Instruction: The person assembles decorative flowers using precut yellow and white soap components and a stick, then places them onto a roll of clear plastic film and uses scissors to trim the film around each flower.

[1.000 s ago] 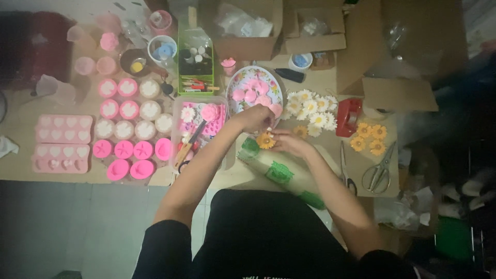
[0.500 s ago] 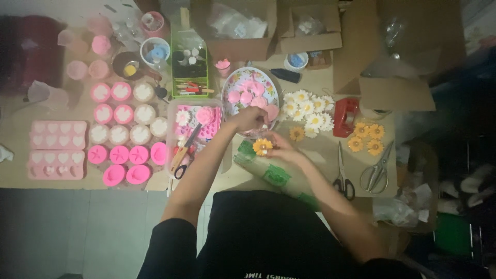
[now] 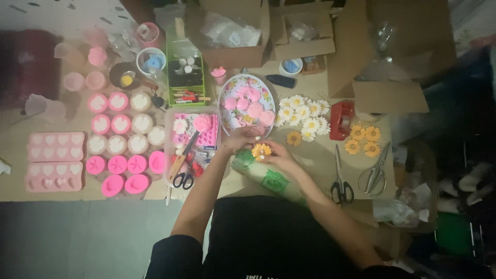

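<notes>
Both of my hands meet over the middle of the brown table, holding a small yellow-orange flower (image 3: 261, 150) between them. My left hand (image 3: 238, 140) grips its left side and my right hand (image 3: 279, 153) pinches its right side. A roll of clear wrap with green print (image 3: 268, 178) lies just under the hands. Right behind them stands a patterned plate (image 3: 228, 93) carrying pink flower shapes.
White daisies (image 3: 304, 114) and yellow flowers (image 3: 363, 141) lie at the right, by a red tape dispenser (image 3: 341, 120) and two pairs of scissors (image 3: 341, 178). Pink moulds (image 3: 54, 160) and round cups (image 3: 119, 139) fill the left. A clear tray (image 3: 192, 142) and cardboard boxes (image 3: 235, 31) stand behind.
The view has shifted slightly. My hands stayed together on the flower, drawing it a little toward me, away from the plate.
</notes>
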